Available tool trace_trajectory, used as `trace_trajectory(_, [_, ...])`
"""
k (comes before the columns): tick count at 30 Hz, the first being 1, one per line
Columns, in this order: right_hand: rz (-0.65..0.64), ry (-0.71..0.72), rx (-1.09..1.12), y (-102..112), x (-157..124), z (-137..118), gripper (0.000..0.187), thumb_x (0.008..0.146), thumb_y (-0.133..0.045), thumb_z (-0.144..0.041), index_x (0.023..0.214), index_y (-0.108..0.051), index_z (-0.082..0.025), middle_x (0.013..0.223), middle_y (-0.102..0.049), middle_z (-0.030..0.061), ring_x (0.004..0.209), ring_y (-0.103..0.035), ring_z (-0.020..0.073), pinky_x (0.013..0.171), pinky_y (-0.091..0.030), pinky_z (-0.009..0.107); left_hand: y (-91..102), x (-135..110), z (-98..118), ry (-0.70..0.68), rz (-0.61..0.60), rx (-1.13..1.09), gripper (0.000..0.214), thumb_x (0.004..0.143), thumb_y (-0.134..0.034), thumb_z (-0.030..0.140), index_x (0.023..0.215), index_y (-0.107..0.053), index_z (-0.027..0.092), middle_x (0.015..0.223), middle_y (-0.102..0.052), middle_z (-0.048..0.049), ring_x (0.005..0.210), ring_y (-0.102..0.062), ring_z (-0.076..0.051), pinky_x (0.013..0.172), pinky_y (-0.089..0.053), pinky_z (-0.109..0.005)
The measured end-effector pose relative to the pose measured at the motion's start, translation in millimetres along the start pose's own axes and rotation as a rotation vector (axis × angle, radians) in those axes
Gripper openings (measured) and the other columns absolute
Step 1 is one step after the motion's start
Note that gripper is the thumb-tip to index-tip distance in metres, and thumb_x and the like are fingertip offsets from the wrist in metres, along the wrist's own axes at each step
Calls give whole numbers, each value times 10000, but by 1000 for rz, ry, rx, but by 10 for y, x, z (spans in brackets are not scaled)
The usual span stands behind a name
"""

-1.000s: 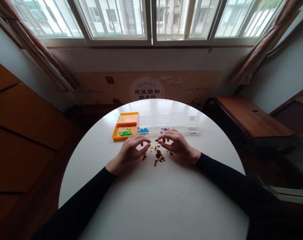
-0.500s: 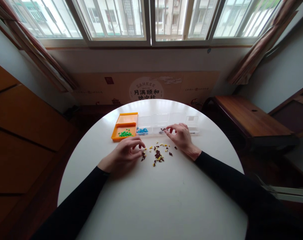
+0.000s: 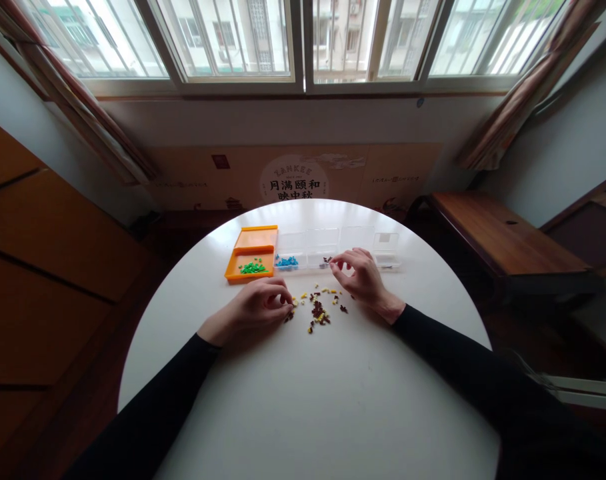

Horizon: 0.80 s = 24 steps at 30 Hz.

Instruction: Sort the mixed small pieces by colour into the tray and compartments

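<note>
A small heap of dark brown and yellow beads (image 3: 319,308) lies in the middle of the round white table (image 3: 313,400). My left hand (image 3: 260,305) rests curled at the heap's left edge, its fingertips pinched by the beads. My right hand (image 3: 361,277) hovers with fingers loosely curled just in front of the clear compartment box (image 3: 340,248), near the cell holding brown beads (image 3: 327,260). Blue beads (image 3: 285,261) fill the box's left cell. An orange tray (image 3: 253,257) holds green beads (image 3: 251,267).
A dark wooden bench (image 3: 497,233) stands right of the table. Wooden panels line the left wall. A cardboard sheet with printed characters (image 3: 295,180) leans under the window behind the table.
My right hand went from the heap up to the brown-bead cell of the clear box and has drawn back slightly. My left hand has stayed beside the heap, curling tighter.
</note>
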State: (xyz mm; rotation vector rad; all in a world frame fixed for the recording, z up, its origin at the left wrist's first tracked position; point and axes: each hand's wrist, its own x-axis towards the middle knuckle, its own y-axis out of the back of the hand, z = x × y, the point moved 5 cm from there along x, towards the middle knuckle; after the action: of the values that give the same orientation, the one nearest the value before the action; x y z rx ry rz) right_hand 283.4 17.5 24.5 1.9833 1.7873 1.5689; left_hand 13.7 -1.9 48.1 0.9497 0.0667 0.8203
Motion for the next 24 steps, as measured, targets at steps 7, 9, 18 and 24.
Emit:
trace_trajectory(7, [-81,221,105,-41,-22,-239,80,1039,-674,-246,1009,-746,-265,860,-747,10,843,-652,217,996,-498,428,-59,65,-137,1,186,-87,251,1049,-729,393,933,-785,177,875,-732,-70,724,-604,-150,646,-512,-266])
trace_trajectory(9, [-146,330,121,-83,-47,-338,55,1035,-692,-258,1049,-742,-277,901,-768,13,874,-664,223,1019,-510,432,-95,88,-153,32,218,-121,265,1047,-736,409,927,-772,176,865,-726,-61,726,-601,-149,643,-508,-263])
trace_trajectory(18, [-224,485,93,-180,-105,-447,119,1033,-759,-352,1132,-750,-286,919,-776,14,883,-699,216,1103,-528,441,-229,139,-79,94,184,-197,321,1055,-715,468,937,-785,177,883,-743,-64,749,-632,-161,682,-538,-275])
trace_trajectory(24, [-206,513,66,-176,-103,-467,78,1071,-714,-344,1078,-761,-283,884,-765,9,853,-687,203,1074,-546,412,-276,150,-54,122,192,-200,326,1043,-734,468,925,-795,170,844,-728,-48,703,-603,-143,634,-497,-257])
